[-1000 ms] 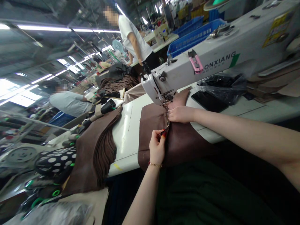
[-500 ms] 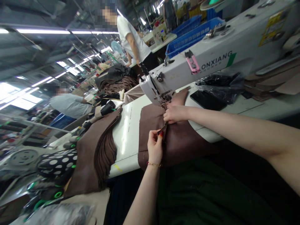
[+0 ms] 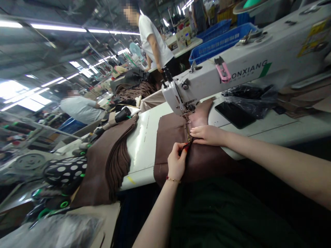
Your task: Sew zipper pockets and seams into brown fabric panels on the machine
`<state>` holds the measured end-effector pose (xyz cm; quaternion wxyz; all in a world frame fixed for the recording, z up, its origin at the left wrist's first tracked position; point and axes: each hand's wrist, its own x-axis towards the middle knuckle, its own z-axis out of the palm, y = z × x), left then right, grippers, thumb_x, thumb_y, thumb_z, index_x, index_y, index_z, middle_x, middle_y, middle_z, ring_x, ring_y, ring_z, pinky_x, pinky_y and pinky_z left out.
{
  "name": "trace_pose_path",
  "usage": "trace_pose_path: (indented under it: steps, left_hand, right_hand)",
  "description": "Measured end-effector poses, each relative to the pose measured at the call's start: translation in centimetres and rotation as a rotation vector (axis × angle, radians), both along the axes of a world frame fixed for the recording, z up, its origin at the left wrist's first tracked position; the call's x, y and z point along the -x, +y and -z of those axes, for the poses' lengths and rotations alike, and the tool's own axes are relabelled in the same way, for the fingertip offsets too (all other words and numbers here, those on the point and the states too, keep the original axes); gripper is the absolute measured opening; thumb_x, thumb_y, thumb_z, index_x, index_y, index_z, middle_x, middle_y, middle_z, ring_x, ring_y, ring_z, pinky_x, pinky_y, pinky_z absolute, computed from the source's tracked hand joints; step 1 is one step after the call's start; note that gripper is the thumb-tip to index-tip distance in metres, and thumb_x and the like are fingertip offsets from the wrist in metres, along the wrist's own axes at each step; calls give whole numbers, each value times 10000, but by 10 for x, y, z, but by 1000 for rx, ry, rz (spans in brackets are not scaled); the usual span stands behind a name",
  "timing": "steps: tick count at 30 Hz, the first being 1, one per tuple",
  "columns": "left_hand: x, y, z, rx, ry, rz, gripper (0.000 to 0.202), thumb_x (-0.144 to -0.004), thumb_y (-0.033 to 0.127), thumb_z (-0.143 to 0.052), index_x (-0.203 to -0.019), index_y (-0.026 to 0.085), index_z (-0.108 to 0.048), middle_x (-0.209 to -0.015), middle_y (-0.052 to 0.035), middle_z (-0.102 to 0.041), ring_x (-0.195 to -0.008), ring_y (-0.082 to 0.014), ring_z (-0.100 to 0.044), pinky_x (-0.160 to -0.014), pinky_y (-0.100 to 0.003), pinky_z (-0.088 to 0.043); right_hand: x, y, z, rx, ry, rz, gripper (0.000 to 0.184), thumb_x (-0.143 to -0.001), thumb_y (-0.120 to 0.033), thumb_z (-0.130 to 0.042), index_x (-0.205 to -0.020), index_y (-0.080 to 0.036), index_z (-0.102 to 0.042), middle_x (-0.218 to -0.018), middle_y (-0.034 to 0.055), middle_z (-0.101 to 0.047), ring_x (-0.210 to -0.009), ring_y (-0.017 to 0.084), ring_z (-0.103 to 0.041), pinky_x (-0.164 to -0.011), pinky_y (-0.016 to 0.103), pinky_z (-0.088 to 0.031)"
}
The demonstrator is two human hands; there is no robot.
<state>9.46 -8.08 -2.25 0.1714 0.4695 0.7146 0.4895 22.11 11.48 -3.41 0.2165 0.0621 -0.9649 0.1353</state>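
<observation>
A brown fabric piece point(image 3: 170, 137) lies on the white table under the needle of a white sewing machine point(image 3: 232, 69). My left hand point(image 3: 176, 162) pinches the fabric's seam edge, with a dark zipper-like strip, just in front of the presser foot. My right hand point(image 3: 207, 135) lies flat on the fabric to the right of the seam, fingers together and stretched toward the needle. A gold bracelet circles my left wrist.
A stack of brown fabric pieces point(image 3: 111, 158) hangs over the table point(image 3: 141, 144) at the left. A pink thread snip point(image 3: 223, 72) rests on the machine arm. Black plastic bag point(image 3: 248, 100) and blue crates point(image 3: 219, 43) lie behind. Two people point(image 3: 155, 41) work farther back.
Both hands have shifted slightly along the seam; my right hand slid a little nearer to me and flattened. The view swung a little to the left.
</observation>
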Motion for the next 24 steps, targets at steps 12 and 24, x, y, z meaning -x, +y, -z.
trace_pose_path:
  steps: [12,24]
  left_hand:
    - [2,1,0,16,-3,-7,99,-905,311,-588,-917,214,-596,-893,2,-643,-823,-147,-576,-776,-245,-429]
    - [8,4,2,-19,-116,-26,194,-877,386,-628,-869,200,-571,-790,24,-568,-718,-120,-504,-684,-218,-397]
  right_hand:
    - [24,37,-18,415,-153,-119,274,-903,-400,-587,-968,-201,-764,-929,37,-737,-872,156,-652,-820,271,-453]
    - [25,33,-11,366,-102,-177,202,-887,-328,-612,-946,-190,-747,-918,38,-684,-867,146,-624,-813,268,-450]
